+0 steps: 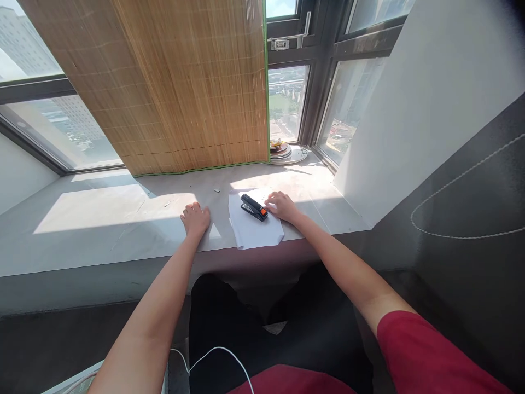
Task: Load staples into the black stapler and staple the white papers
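Observation:
A black stapler [254,207] with an orange part at its near end lies slantwise on several white paper sheets [258,235]. The papers rest on the windowsill and slightly overhang its front edge. My right hand [282,206] lies at the right side of the papers with its fingers loosely bent and apart, close beside the stapler; whether a fingertip touches it, I cannot tell. To the left of the papers, my left hand [196,219] rests on the bare sill, fingers slightly spread and holding nothing.
A bamboo blind [197,87] hangs over the window, its lower edge near the sill [102,230]. Stacked plates [289,156] stand in the back right corner. Small scraps [216,190] lie behind the papers. A white cable [221,348] crosses my lap, and a beaded cord [451,236] hangs at right.

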Demonstrator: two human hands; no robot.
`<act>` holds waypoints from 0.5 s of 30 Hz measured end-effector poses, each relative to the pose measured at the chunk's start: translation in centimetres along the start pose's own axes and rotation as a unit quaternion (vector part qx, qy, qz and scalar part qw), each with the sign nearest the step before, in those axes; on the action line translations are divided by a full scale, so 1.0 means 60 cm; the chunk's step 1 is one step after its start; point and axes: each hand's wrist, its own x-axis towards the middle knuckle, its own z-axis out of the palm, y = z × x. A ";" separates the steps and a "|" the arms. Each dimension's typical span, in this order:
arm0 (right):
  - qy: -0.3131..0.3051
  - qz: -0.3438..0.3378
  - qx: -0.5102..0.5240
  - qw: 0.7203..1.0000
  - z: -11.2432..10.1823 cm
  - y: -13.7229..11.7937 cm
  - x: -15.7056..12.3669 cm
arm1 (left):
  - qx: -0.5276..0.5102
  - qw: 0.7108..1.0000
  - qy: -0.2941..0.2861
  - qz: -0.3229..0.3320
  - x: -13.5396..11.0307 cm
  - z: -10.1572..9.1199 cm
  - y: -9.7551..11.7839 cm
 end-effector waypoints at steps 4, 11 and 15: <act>0.000 -0.006 0.012 1.000 -0.010 0.002 0.003 | 0.016 1.000 0.004 0.006 -0.002 0.004 0.002; 0.097 0.058 0.165 0.980 -0.029 -0.071 -0.008 | 0.027 1.000 0.006 0.011 -0.003 0.003 0.003; 0.034 0.049 0.129 0.990 -0.009 -0.119 -0.012 | 0.032 0.999 0.006 0.017 -0.006 -0.002 0.006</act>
